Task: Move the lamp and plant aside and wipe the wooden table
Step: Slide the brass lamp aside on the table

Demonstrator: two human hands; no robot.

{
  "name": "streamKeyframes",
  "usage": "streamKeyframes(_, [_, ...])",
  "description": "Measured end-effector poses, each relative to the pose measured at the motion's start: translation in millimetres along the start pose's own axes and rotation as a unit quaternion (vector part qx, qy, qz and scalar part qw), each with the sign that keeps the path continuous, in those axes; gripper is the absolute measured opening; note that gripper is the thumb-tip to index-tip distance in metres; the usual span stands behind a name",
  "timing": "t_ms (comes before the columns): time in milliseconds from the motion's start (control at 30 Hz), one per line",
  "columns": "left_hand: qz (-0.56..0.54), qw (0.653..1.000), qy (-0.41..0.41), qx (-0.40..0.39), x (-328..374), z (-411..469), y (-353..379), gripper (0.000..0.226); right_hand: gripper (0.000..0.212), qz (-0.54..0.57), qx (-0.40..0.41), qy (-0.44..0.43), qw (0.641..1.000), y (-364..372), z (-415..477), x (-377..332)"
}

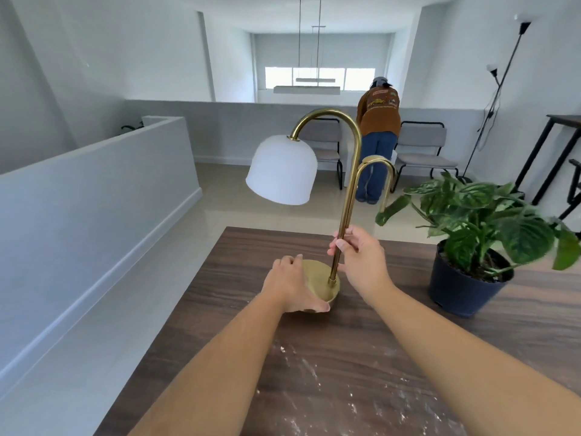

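A brass lamp (349, 184) with a white dome shade (281, 169) stands on the dark wooden table (220, 278), near its far left part. My left hand (290, 286) grips the round brass base (317, 278) from the left. My right hand (361, 259) is closed around the lower stem. A green leafy plant (481, 215) in a dark blue pot (462, 291) sits on the table to the right of the lamp. White powdery smears (317, 385) mark the tabletop near me.
The table's left edge drops to a light floor beside a low white wall (94, 196). Beyond the table a person (379, 133) bends over by two grey chairs (421, 149). A floor lamp (500, 86) and a dark side table (562, 124) stand at the right.
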State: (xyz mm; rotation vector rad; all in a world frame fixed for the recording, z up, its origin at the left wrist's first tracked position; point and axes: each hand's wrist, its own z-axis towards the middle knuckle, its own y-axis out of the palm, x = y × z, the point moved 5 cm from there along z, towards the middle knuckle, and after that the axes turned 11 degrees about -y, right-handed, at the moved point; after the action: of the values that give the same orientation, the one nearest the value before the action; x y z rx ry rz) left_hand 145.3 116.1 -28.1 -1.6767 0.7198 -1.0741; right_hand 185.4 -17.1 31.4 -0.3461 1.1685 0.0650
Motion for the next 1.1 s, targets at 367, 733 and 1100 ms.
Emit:
streamKeyframes(367, [0.004,0.998,-0.056,0.036,-78.9,91.8,-47.5,0.122,0.019,0.025,-0.033,-0.048,0.998,101.6,87.9,-2.3])
streamKeyframes(733, [-0.006,0.997,-0.077,0.015,-114.8,120.5,-34.7,0.119,0.016,0.015,-0.056,-0.044,0.997,141.3,108.6,22.4])
streamKeyframes(1100, [-0.052,0.994,-0.085,-0.04,-105.1,105.8,-43.8,0.118,0.021,-0.01,-0.062,-0.023,0.998,135.0,108.5,24.5])
